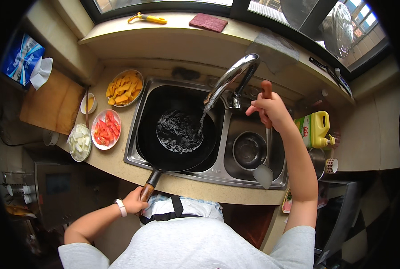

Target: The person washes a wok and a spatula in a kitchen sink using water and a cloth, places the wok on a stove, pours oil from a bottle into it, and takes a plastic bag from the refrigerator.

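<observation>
My left hand (134, 201) grips the wooden handle (147, 192) of a black wok (200, 151), which rests over the larger left basin of a double steel sink (130, 158). From the chrome faucet (231, 75), water (202, 119) runs into the wok and churns at its bottom. My right hand (268, 109), at the faucet's right, holds a long metal cooking utensil by its wooden grip (266, 88), with some fingers extended. Its broad pale head (263, 176) hangs low over the front of the right basin. Whether it is a ladle or a turner is unclear. A metal bowl (249, 150) sits in that basin.
Left of the sink stand plates of orange slices (124, 88), tomato wedges (107, 129) and white chunks (79, 143), plus a small bowl (88, 103) and a cutting board (48, 104). A yellow pump jug (316, 129) stands right. A peeler (147, 18) and scouring pad (208, 22) lie on the sill.
</observation>
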The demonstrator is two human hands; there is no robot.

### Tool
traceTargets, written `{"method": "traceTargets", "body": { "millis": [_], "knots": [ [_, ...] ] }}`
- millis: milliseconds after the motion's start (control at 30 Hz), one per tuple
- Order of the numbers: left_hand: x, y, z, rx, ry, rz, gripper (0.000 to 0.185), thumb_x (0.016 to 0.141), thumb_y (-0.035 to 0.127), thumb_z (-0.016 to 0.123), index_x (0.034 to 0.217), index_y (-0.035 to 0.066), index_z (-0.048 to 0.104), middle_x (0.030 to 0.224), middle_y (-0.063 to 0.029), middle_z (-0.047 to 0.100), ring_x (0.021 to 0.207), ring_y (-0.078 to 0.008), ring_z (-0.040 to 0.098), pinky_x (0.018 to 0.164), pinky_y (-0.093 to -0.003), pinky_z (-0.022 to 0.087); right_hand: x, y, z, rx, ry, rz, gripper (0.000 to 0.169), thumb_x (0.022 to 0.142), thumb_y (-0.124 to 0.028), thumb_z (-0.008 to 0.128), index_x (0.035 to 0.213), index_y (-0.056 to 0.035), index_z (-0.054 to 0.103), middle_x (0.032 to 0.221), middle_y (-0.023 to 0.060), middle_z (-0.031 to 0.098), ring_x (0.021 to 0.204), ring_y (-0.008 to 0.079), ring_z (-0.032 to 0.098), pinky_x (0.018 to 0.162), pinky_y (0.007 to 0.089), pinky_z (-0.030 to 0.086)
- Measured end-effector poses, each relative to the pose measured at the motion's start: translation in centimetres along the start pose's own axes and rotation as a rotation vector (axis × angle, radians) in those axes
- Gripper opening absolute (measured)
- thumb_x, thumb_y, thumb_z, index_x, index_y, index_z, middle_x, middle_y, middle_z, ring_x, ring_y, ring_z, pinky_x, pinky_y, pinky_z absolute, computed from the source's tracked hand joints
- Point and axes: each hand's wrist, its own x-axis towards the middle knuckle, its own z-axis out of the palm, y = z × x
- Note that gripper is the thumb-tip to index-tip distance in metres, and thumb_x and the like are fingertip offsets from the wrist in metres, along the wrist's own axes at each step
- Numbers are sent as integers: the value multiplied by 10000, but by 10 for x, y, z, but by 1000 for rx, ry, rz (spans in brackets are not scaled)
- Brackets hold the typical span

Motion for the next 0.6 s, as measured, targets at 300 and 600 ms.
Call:
{"method": "traceTargets", "body": {
  "millis": [300, 600],
  "knots": [
    [-63, 165, -53, 173, -172, -465, 274, 723, 32, 589, 921, -46, 417, 675, -100, 549, 536, -174, 582, 469, -310, 506, -113, -23, -26, 251, 255, -341, 225, 730, -48, 558, 565, -62, 406, 475, 38, 451, 398, 68, 426, 343, 176, 267],
    [-73, 310, -48, 782, -138, -656, 489, 744, 108, 630, 1085, -51, 318, 681, -114, 549, 556, -187, 582, 485, -289, 496, -151, 17, -37, 363, 361, -534, 205, 736, -14, 536, 571, -41, 417, 569, 77, 495, 473, 74, 401, 443, 185, 310]
  ]
}}
